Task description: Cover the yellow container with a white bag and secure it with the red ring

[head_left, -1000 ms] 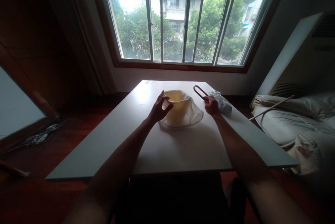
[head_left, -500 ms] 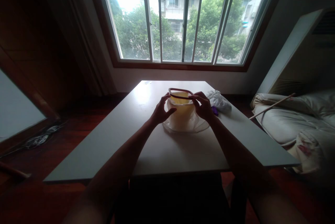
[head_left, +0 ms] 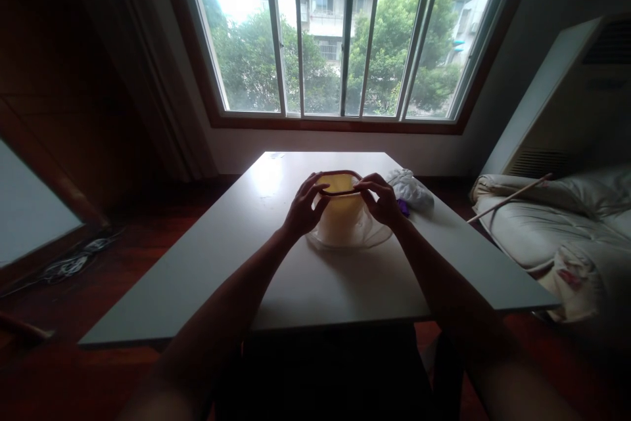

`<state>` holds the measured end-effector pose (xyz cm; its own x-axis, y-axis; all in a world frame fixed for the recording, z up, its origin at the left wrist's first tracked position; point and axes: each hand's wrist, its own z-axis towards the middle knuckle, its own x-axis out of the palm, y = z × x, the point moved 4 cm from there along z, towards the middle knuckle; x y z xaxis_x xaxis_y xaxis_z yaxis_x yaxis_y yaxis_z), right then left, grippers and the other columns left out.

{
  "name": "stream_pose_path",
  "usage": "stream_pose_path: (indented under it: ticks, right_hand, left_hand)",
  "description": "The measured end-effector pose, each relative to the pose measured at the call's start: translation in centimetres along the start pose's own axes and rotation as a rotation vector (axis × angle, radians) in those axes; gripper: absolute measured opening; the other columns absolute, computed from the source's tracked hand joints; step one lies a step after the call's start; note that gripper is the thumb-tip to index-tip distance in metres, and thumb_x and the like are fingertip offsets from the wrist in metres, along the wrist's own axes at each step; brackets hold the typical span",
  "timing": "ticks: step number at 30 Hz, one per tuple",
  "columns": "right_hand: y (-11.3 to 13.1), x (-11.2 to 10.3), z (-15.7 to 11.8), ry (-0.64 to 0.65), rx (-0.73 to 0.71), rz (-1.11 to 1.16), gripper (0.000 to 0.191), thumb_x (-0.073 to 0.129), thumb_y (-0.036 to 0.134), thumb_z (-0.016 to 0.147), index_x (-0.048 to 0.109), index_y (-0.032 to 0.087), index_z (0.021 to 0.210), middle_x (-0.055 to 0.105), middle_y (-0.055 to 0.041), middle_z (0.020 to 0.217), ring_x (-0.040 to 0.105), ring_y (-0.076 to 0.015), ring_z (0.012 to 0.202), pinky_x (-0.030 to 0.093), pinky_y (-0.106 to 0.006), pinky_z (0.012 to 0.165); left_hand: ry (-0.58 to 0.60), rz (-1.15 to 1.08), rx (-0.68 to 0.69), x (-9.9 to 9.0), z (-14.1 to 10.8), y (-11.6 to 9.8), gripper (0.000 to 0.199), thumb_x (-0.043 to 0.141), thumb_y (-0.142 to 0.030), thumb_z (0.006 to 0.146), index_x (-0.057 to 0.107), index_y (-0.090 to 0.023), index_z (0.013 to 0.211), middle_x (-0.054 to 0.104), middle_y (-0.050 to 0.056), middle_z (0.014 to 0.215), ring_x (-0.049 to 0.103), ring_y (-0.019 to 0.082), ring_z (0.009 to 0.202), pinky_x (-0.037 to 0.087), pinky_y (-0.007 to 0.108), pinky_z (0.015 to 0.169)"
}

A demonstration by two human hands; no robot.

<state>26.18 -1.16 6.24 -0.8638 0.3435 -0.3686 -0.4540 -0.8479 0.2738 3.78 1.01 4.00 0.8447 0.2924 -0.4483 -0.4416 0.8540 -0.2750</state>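
Note:
A yellowish bin [head_left: 340, 214] stands on the white table, with a thin clear plastic bag [head_left: 352, 243] draped over its outside and spread around its base. On top of the bin lies a dark reddish rim ring [head_left: 340, 173], level with the mouth. My left hand [head_left: 303, 207] grips the ring's left side, fingers over its edge and thumb lower against the bag. At the ring's right side, my right hand [head_left: 382, 201] pinches the edge between fingertips and thumb. How firmly the ring sits on the bin cannot be made out.
A crumpled bundle of white plastic bags [head_left: 414, 190] and a small purple item [head_left: 403, 208] lie right of the bin on the table [head_left: 197, 263]. Beyond the table's right edge is a pale sofa [head_left: 517, 224] with a stick [head_left: 510, 199] across it. Cables [head_left: 79, 260] lie on the left floor.
The ring has come down from a tilted position above the bin to lie level on its mouth. Both hands moved down slightly with it, the left fingers closing over the edge.

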Motion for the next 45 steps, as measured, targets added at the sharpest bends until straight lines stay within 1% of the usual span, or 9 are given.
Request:
stream_pose_path:
  ticks: [8, 17, 25, 30, 37, 45]
  right_hand:
    - [0.1, -0.1, 0.0, 0.000, 0.005, 0.004, 0.014, 0.060, 0.024, 0.093, 0.073, 0.026, 0.098, 0.064, -0.0061, 0.094, 0.062, -0.0212, 0.090, 0.054, -0.041, 0.081]
    - [0.5, -0.3, 0.0, -0.016, -0.016, -0.018, 0.013, 0.060, 0.023, 0.092, 0.074, 0.025, 0.094, 0.064, -0.0059, 0.090, 0.063, -0.0204, 0.087, 0.054, -0.039, 0.079]
    - [0.5, -0.3, 0.0, -0.012, -0.005, -0.017, 0.012, 0.062, 0.024, 0.091, 0.074, 0.025, 0.093, 0.065, -0.0055, 0.089, 0.063, -0.0202, 0.086, 0.054, -0.039, 0.078]
    - [0.8, -0.4, 0.0, -0.041, -0.033, -0.026, 0.012, 0.062, 0.021, 0.090, 0.073, 0.024, 0.093, 0.065, -0.0055, 0.088, 0.064, -0.0194, 0.084, 0.054, -0.037, 0.076]
    - [0.9, -0.4, 0.0, -0.056, -0.078, -0.027, 0.011, 0.065, 0.020, 0.088, 0.073, 0.024, 0.093, 0.067, -0.0057, 0.088, 0.064, -0.0200, 0.083, 0.055, -0.037, 0.073]
    - [0.8, -0.3, -0.1, -0.031, -0.077, -0.019, 0.012, 0.064, 0.018, 0.087, 0.073, 0.025, 0.093, 0.067, -0.0056, 0.089, 0.065, -0.0197, 0.082, 0.055, -0.037, 0.073]
  left_hand:
    - [-0.012, -0.024, 0.005, -0.1, 0.2, -0.3, 0.024, 0.050, -0.036, 0.100, 0.063, -0.022, 0.114, 0.058, 0.011, 0.141, 0.041, 0.027, 0.145, 0.041, 0.056, 0.116]
    - [-0.005, -0.019, 0.036, -0.1, 0.1, -0.4, 0.021, 0.052, -0.033, 0.099, 0.062, -0.021, 0.112, 0.060, 0.011, 0.138, 0.043, 0.027, 0.144, 0.044, 0.054, 0.115]
    - [-0.001, -0.020, 0.042, -0.1, 0.0, -0.3, 0.020, 0.053, -0.033, 0.098, 0.064, -0.022, 0.111, 0.062, 0.009, 0.135, 0.043, 0.027, 0.144, 0.044, 0.053, 0.115]
    - [-0.016, 0.031, 0.111, -0.2, 0.0, -0.2, 0.017, 0.053, -0.030, 0.099, 0.063, -0.022, 0.109, 0.064, 0.009, 0.133, 0.045, 0.026, 0.143, 0.047, 0.052, 0.113]
    - [-0.036, 0.082, 0.201, -0.5, 0.2, -0.8, 0.015, 0.055, -0.025, 0.098, 0.063, -0.022, 0.110, 0.068, 0.009, 0.127, 0.051, 0.025, 0.138, 0.051, 0.048, 0.107]
    - [-0.039, 0.105, 0.205, -0.9, 0.3, -1.1, 0.015, 0.057, -0.024, 0.097, 0.065, -0.022, 0.110, 0.072, 0.008, 0.118, 0.057, 0.025, 0.132, 0.053, 0.045, 0.102]
